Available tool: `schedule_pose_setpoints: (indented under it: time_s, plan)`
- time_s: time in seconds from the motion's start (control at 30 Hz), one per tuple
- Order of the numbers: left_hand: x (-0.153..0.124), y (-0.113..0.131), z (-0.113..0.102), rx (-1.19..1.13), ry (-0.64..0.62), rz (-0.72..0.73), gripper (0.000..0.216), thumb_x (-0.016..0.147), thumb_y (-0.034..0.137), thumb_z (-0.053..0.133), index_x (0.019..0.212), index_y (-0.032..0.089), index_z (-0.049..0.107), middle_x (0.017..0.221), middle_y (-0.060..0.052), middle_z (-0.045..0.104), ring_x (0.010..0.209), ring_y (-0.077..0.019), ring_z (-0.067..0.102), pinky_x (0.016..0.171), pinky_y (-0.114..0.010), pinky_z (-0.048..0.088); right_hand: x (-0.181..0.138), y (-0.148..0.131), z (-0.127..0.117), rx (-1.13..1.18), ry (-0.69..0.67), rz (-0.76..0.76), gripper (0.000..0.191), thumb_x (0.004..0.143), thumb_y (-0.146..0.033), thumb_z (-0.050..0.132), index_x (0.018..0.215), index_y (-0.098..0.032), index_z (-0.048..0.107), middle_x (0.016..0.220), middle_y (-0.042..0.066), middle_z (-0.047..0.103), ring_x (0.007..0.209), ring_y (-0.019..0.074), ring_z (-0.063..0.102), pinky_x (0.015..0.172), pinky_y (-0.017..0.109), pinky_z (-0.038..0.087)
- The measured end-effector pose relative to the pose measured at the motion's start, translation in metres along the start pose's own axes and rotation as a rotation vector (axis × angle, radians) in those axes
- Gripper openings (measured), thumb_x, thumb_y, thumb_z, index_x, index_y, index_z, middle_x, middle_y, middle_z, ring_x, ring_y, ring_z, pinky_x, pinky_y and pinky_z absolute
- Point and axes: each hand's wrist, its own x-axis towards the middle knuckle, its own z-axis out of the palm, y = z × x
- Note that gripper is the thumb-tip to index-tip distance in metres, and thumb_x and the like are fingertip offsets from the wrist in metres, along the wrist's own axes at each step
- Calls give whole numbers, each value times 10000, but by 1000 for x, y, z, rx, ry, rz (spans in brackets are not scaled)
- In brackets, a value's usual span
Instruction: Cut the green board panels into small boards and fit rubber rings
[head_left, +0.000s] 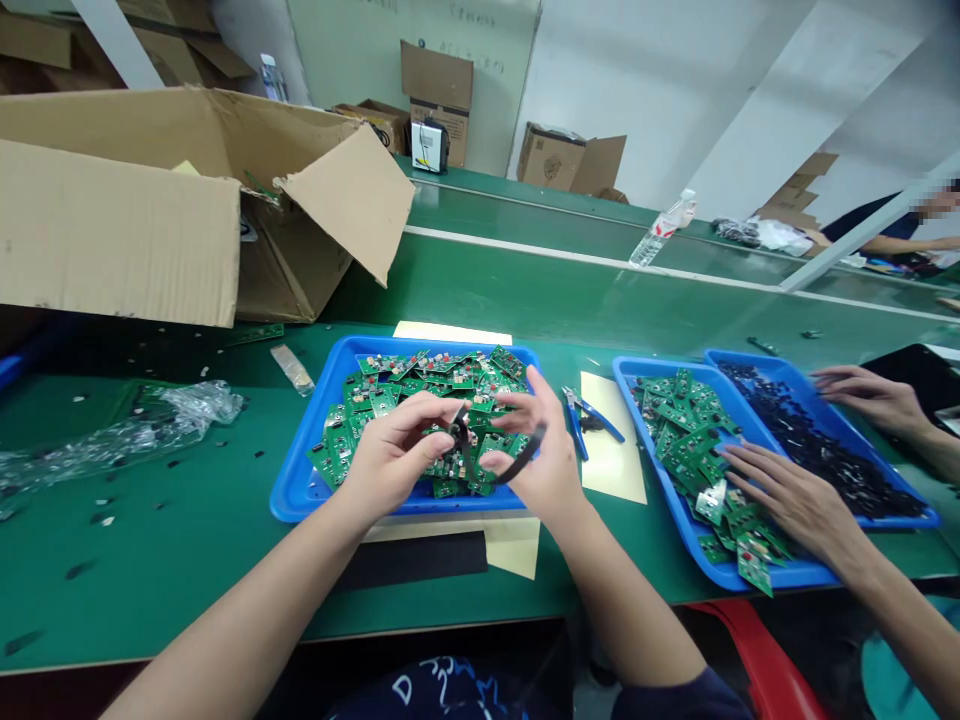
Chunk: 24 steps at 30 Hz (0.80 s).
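Note:
My left hand is closed, thumb and fingertips pinching a small dark piece whose kind I cannot make out. Facing it, my right hand is loosely curled, with a bent black strip across its thumb and palm. Some of the strip's run between the hands is hard to follow. Both hands are above a blue tray heaped with small green circuit boards. Blue-handled cutters lie right of the tray, partly on a yellow sheet.
At right, a co-worker's hand rests on boards in a second blue tray. Their other hand is by a tray of black pieces. An open cardboard box stands left, near crumpled plastic. A bottle stands behind.

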Motion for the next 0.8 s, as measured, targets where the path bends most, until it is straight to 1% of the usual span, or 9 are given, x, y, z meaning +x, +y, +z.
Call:
schedule_pose_setpoints:
  time_s: [0.07, 0.13, 0.2, 0.27, 0.4, 0.53, 0.63, 0.73, 0.8]
  plan:
    - [0, 1, -3, -139, 33, -66, 305, 755, 398, 660, 988, 201, 676, 831, -61, 630, 754, -196, 637, 663, -331, 534, 3, 4, -3, -43, 81, -20, 698, 779, -324, 630, 1381, -232, 290, 1266, 155, 506, 871, 187, 634, 726, 342, 554]
    - [0, 2, -5, -242, 63, -120, 325, 737, 414, 675, 979, 198, 669, 842, -65, 643, 744, -210, 654, 672, -362, 545, 6, 6, -6, -31, 187, -7, 548, 852, -260, 516, 1365, -278, 324, 1280, 134, 490, 696, 119, 628, 573, 270, 542]
    - [0, 3, -6, -293, 58, -145, 329, 714, 416, 696, 959, 198, 667, 831, -62, 649, 732, -216, 661, 664, -371, 551, 7, 5, -8, 24, 246, 15, 478, 875, -201, 445, 1334, -311, 375, 1179, 92, 551, 489, 51, 533, 413, 211, 458]
    - [-1, 4, -5, -312, 9, -145, 317, 711, 415, 699, 947, 205, 667, 810, -55, 648, 720, -208, 659, 651, -359, 550, 6, 4, -8, 66, 237, 42, 467, 859, -172, 454, 1302, -314, 424, 1024, 46, 600, 419, 34, 446, 362, 195, 399]
    - [-3, 2, -3, -269, -82, -126, 288, 724, 401, 691, 933, 202, 683, 791, -53, 617, 699, -173, 612, 632, -312, 527, 3, 2, -2, 76, 139, 59, 494, 807, -128, 479, 1274, -289, 479, 815, -7, 593, 485, 64, 440, 434, 203, 432]
    - [-2, 0, -2, -238, -131, -114, 262, 743, 372, 678, 951, 212, 686, 806, -44, 580, 696, -156, 572, 631, -303, 506, 3, 1, 1, 78, 66, 61, 421, 812, -116, 434, 1170, -276, 586, 871, 14, 603, 508, 70, 439, 445, 212, 431]
    - [0, 1, -1, -192, -136, -83, 250, 757, 344, 667, 967, 210, 681, 795, -41, 573, 706, -151, 557, 620, -280, 486, 2, 2, 0, 148, 67, 88, 387, 838, -126, 395, 1100, -281, 634, 945, 28, 637, 483, 66, 451, 419, 219, 428]
    - [1, 4, 0, -107, -143, -14, 227, 768, 293, 659, 980, 217, 681, 790, -35, 574, 719, -140, 544, 634, -261, 477, 0, 3, -1, 226, 98, 54, 400, 842, -126, 373, 1104, -274, 637, 967, 39, 658, 659, 119, 591, 520, 262, 512]
    - [1, 5, 0, -51, -160, 19, 225, 770, 255, 655, 992, 225, 680, 805, -33, 582, 740, -139, 549, 671, -266, 486, -1, 3, -1, 252, 126, 4, 391, 831, -118, 378, 1072, -260, 651, 909, 40, 663, 782, 155, 621, 582, 290, 538]
